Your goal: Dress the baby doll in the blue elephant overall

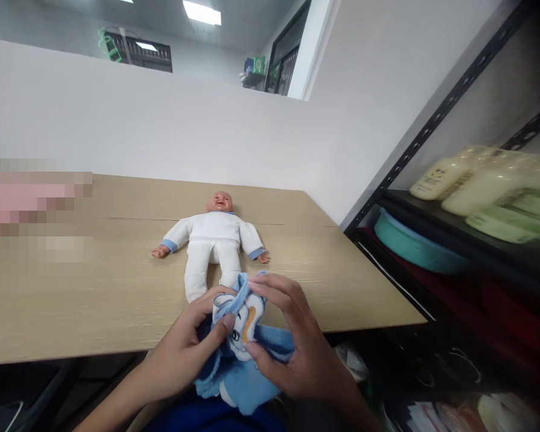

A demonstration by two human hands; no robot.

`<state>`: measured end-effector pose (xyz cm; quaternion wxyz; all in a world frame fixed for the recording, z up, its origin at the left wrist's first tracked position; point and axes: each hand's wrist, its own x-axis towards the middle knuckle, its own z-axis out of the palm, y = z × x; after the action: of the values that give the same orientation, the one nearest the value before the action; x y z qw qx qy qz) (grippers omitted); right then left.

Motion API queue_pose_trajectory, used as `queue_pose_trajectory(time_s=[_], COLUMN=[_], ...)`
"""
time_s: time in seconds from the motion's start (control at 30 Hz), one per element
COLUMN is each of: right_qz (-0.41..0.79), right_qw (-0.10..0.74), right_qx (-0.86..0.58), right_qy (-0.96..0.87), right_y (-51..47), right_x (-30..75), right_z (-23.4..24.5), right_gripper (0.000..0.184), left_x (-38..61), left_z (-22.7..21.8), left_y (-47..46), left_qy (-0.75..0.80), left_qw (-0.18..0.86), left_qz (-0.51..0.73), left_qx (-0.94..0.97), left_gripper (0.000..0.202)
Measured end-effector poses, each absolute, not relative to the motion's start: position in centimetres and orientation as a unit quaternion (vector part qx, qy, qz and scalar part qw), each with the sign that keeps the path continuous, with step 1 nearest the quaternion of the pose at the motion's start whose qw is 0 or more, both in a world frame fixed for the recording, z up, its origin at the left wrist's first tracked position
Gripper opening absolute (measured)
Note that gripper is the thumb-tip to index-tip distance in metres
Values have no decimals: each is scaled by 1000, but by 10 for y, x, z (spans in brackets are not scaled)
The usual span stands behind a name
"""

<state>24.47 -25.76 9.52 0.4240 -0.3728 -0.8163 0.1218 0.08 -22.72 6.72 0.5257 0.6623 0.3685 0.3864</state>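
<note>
Between my hands, just in front of the table's near edge, is a blue terry-cloth baby garment (247, 384) with a white animal face and an orange patch on it. My left hand (195, 336) pinches its left side, thumb on top of the cloth. On the other side, my right hand (292, 336) grips the cloth between thumb and fingers. The garment is bunched, so its full shape is hidden. Beyond it a baby doll (213, 240) in white clothes with blue cuffs lies face up on the table, arms spread. My hands and the cloth cover its feet.
The doll lies on a light brown table (117, 300). To the right, a black metal shelf (414, 201) holds several cream bottles (468, 180) and, lower, a teal basin (414, 246). A white wall (184, 132) stands behind the table. A blurred pink patch shows at the left.
</note>
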Motion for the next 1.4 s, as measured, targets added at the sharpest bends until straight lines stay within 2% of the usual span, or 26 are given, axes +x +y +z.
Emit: queue_pose_trajectory(time_s=[0.13, 0.27, 0.37, 0.4, 0.57, 0.67, 0.73, 0.87, 1.0, 1.07, 1.17, 1.23, 1.3, 1.33, 1.4], right_qz=[199, 241, 213, 198, 156, 194, 224, 253, 304, 337, 355, 342, 327, 321, 307], right_qw=[395, 365, 393, 410, 451, 429, 412, 419, 418, 373, 287, 269, 284, 293, 307], right_qx=[-411, -406, -376, -374, -328, -331, -366, -426, -397, -356, -328, -329, -328, -328, -325], right_qy=[-797, -802, -812, -808, -815, -818, -804, -761, -759, -788, -827, -838, -839, -839, -840], right_y=[-240, -229, -223, -221, -210, -210, -212, -215, -213, -213, -216, -218, -219, -219, -216], right_x=[246, 248, 247, 246, 238, 233, 233, 236, 241, 239, 225, 212, 197, 191, 182], right_z=[104, 105, 102, 102, 106, 106, 101, 87, 86, 90, 89, 78, 61, 51, 33], right_gripper=[42, 26, 4, 3, 13, 9, 11, 23, 34, 44, 76, 94, 101, 99, 74], left_x=[-8, -17, -21, -21, -17, -17, -21, -34, -39, -37, -32, -31, -33, -35, -39], left_z=[68, 62, 59, 59, 68, 67, 62, 51, 50, 53, 58, 60, 60, 61, 60], left_y=[-222, -213, -212, -212, -215, -213, -210, -205, -201, -202, -204, -205, -207, -209, -211], left_qy=[373, 382, 397, 399, 394, 406, 424, 445, 443, 434, 404, 389, 392, 401, 420], left_qw=[508, 522, 505, 502, 481, 444, 426, 412, 421, 435, 510, 547, 544, 536, 518], left_qz=[384, 389, 387, 383, 373, 401, 421, 463, 495, 515, 519, 518, 530, 535, 541], left_qx=[675, 656, 662, 665, 689, 691, 679, 646, 618, 598, 555, 530, 518, 516, 513], left_gripper=[43, 44, 46, 46, 38, 32, 35, 39, 40, 43, 44, 43, 41, 41, 43])
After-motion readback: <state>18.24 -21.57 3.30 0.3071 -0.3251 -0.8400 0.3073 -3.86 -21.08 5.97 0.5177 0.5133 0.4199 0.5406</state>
